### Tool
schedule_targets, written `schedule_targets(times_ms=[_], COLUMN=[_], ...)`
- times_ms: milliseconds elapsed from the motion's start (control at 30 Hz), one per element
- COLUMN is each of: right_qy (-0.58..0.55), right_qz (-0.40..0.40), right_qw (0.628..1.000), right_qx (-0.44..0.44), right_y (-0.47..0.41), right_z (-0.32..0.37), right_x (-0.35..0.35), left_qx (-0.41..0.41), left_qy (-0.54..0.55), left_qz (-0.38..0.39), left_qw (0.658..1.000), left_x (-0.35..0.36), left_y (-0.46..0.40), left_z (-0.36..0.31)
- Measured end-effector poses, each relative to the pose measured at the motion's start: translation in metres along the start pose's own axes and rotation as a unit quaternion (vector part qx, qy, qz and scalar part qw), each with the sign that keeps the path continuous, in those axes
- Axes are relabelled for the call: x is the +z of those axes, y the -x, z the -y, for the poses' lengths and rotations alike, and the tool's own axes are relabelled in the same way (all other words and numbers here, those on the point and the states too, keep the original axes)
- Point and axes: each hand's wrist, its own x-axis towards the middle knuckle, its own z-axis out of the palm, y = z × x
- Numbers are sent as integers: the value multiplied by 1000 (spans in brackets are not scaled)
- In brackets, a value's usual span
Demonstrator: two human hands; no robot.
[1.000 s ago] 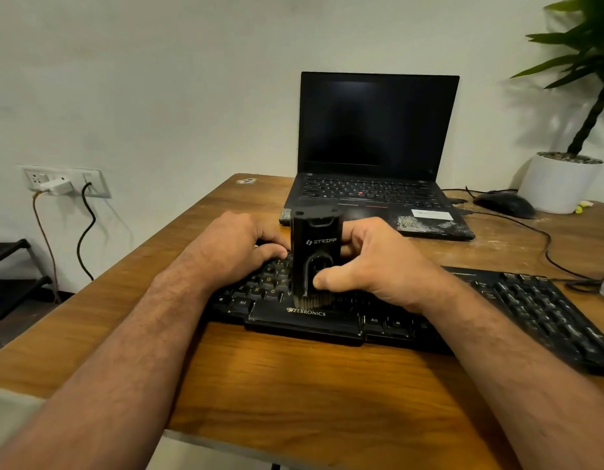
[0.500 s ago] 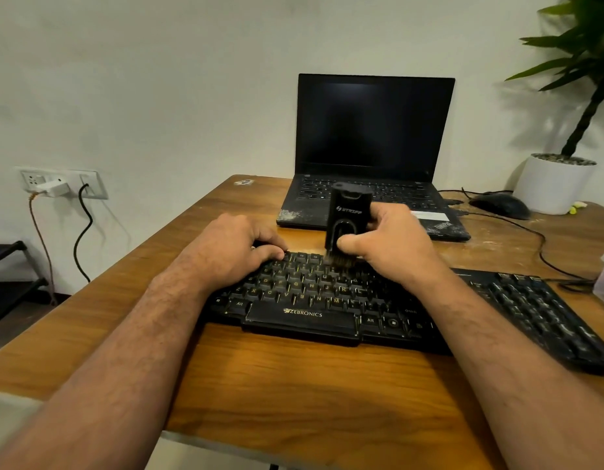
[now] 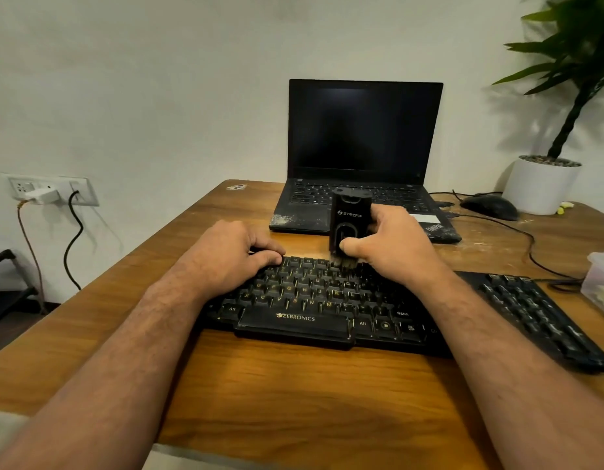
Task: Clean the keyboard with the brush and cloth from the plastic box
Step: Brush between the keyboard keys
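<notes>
Brush on the far key rows of the black keyboard

The right hand (image 3: 392,247) grips the black brush (image 3: 349,225) upright, thumb curled across its front, bristles touching the top rows of the keyboard (image 3: 327,307) on the wooden desk (image 3: 293,395). The left hand (image 3: 236,254) rests on the keyboard's left end, fingers curled over its far edge. A plastic box (image 3: 600,283) sits at the desk's right edge. Behind the keyboard stands an open laptop (image 3: 363,157), its screen dark, with a mouse (image 3: 490,206) to its right.
</notes>
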Motion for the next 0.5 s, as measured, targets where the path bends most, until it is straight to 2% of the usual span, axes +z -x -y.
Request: schedule_targets(times_ms=[67,200,300,500], right_qy=[10,-41,-25,17], right_qz=[-28,16,39,56], right_qw=[1000,998,996,998], right_qx=[-2,-41,-70,-20], right_y=[-2,4,4,3], right_z=[-1,5,11,-3], right_x=[-2,5,16,-22], left_qx=[0,-5,-8,-2], left_qy=[4,-4,-4,-11], left_qz=[0,7,2,1], left_qw=[1000,1000,1000,1000], left_x=[0,1,1,1], left_y=[0,-2,-1,-2], left_z=[0,-1,-2,0])
